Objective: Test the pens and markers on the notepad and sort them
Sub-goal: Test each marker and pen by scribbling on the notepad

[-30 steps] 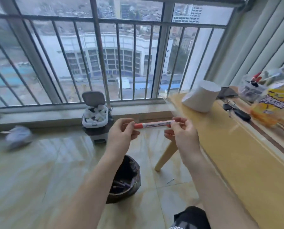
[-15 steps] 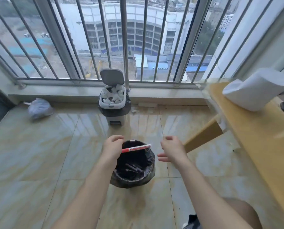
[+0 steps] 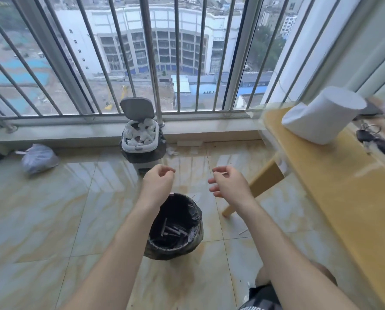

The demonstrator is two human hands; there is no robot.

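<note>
Glossy tiled floor (image 3: 53, 220) across most of the view. Barred window (image 3: 146, 52) along the far side. Wooden tabletop (image 3: 343, 198) at right, one leg angled down to the floor.

Bin with black bag (image 3: 195, 220) on the floor at centre, below and between both forearms; left forearm across its left rim, hiding that edge. White lidded bin (image 3: 140, 135) under the window, lid up, full of crumpled paper. Paper roll (image 3: 321, 117) lying on the tabletop's far end. Tied grey bag (image 3: 38, 158) on the floor at far left.

Left hand (image 3: 159, 182) above the far rim of the black bin: fingers loosely curled, thumb near forefinger, nothing held. Right hand (image 3: 229, 184) just right of the bin, fingers relaxed and half-curled, empty. Keys (image 3: 366, 136) on the tabletop beside the roll.

Pens (image 3: 171, 230) at the bottom of the black bin, dark, several in a heap, well below both hands and touching neither.
</note>
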